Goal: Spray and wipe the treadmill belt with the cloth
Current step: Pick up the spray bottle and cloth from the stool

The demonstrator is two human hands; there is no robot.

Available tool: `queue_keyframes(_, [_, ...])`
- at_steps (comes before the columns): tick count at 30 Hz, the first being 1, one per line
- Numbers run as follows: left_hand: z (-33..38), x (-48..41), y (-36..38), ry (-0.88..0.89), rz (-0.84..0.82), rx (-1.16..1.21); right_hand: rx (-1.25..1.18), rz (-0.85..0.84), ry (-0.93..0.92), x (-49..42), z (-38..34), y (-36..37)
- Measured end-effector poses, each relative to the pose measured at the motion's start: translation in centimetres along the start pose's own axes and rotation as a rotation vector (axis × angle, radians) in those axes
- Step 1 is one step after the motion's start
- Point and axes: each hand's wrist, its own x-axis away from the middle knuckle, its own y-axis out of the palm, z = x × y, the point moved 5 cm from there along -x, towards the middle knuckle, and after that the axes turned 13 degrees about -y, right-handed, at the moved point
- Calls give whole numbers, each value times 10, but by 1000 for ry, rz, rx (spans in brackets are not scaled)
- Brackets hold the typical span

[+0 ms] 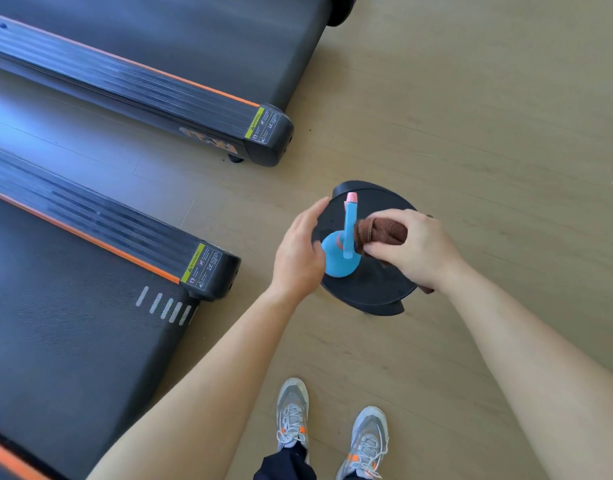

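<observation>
From my end, the right hand (412, 247) has its fingers curled around the brown cloth (381, 230), gripping it just above the round black stool (367, 292). The left hand (300, 247) is loose, its fingers nearly straight, right beside the blue spray bottle (336, 258), which stands upright on the stool. I cannot tell whether the palm touches it. The treadmill belt (73, 341) lies to my left on the wooden floor (471, 116), apart from both hands.
</observation>
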Motion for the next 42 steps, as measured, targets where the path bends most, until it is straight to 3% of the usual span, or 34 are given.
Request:
queue_keyframes(4, [-7, -8, 15, 22, -176, -120, -9, 63, 34, 0, 20, 1])
queue_keyframes(8, [12, -23, 37, 175, -148, -75, 45, 188, 99, 6, 46, -1])
queue_keyframes(12, [13, -27, 58, 263, -83, 21, 54, 212, 158, 16, 70, 10])
queue_keyframes(20, [12, -4, 34, -36, -22, 220, 86, 186, 171, 31, 42, 3])
queue_keyframes(29, [-24, 169, -170, -431, 156, 389, 197, -226, -95, 46, -171, 50])
queue_keyframes(36, [-54, 337, -336, -582, 513, 467, 212, -579, -332, 80, -378, 145])
queue_keyframes(42, [-94, 422, -444, -637, 702, 614, 296, -743, -491, 97, -527, 242])
